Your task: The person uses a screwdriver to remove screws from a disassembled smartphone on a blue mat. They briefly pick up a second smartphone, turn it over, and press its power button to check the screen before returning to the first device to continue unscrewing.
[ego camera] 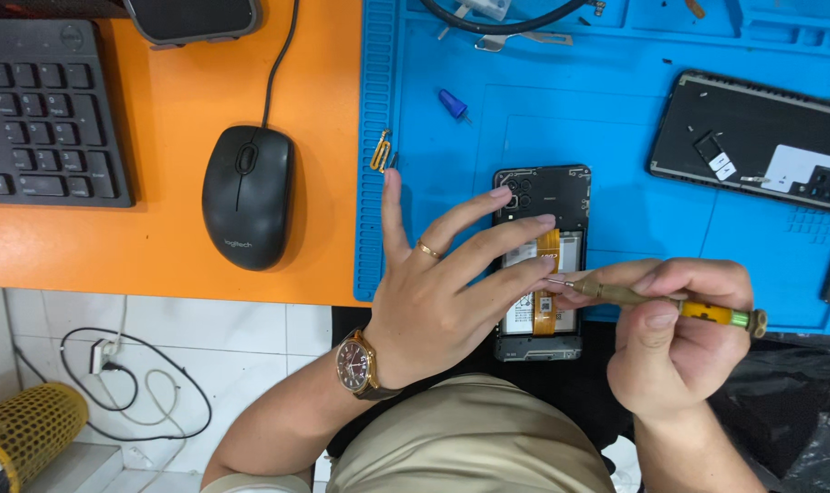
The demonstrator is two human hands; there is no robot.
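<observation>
An opened black phone (pixel 552 196) lies on the blue work mat (pixel 615 137), its battery and an orange flex cable (pixel 548 245) exposed. My left hand (pixel 442 283), wearing a ring and a wristwatch, rests spread over the phone's left side with the fingertips on it. My right hand (pixel 675 338) grips a small yellow-handled screwdriver (pixel 670 303) held almost level. Its thin tip points left and meets the phone beside my left fingertips.
A removed phone back cover (pixel 752 137) lies at the mat's right. A blue screwdriver bit (pixel 452 103) and small gold part (pixel 380 151) lie on the mat. A black mouse (pixel 249 196) and keyboard (pixel 45 114) sit on the orange desk (pixel 173 246).
</observation>
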